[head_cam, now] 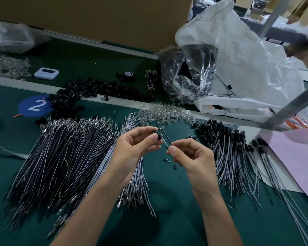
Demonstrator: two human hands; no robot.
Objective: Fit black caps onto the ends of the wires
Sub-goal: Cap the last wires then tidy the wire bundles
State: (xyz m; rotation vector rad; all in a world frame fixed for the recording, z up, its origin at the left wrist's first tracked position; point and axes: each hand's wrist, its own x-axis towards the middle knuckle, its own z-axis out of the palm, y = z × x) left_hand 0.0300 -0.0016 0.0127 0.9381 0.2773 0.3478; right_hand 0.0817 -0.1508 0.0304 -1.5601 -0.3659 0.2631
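Place: assembly workshop | green worktop (pixel 11 132) with blue number sticker (pixel 36 105) | on it heaps of wires (pixel 60 157), loose black caps (pixel 96 87) | behind it cardboard boxes (pixel 96 18)

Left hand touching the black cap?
Touching. Head view: the left hand pinches the black cap between thumb and forefinger; the right hand pinches the wires.
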